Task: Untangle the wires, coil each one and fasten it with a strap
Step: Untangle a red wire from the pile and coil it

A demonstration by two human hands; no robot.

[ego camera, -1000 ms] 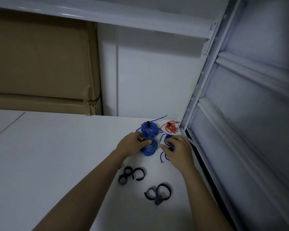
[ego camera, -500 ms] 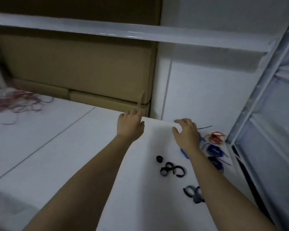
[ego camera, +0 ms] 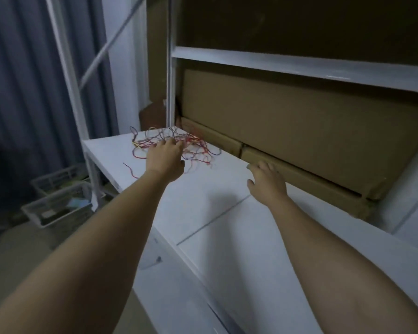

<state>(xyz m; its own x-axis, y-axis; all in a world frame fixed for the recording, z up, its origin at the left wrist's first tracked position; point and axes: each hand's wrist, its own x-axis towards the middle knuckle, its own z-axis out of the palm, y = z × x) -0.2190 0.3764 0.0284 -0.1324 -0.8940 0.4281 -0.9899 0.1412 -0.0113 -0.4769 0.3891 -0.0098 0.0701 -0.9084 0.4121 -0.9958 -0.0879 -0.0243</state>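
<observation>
A loose tangle of thin red, yellow and dark wires [ego camera: 196,148] lies at the far left end of the white tabletop [ego camera: 215,194]. My left hand [ego camera: 165,157] reaches over the near side of that tangle, fingers spread and resting on or just above the wires; I cannot tell whether it grips any. My right hand [ego camera: 266,182] hovers open over the bare tabletop to the right, holding nothing. The coiled blue wires and black straps are out of view.
Flat cardboard boxes [ego camera: 299,131] lean along the back of the table under a white shelf rail [ego camera: 299,66]. White plastic baskets [ego camera: 58,203] stand on the floor at the left, beside a white metal post [ego camera: 70,68] and a grey curtain.
The view has swung left, away from the coiled blue wires and straps. Both hands left those coils and travelled left; my left hand now reaches the wire tangle.
</observation>
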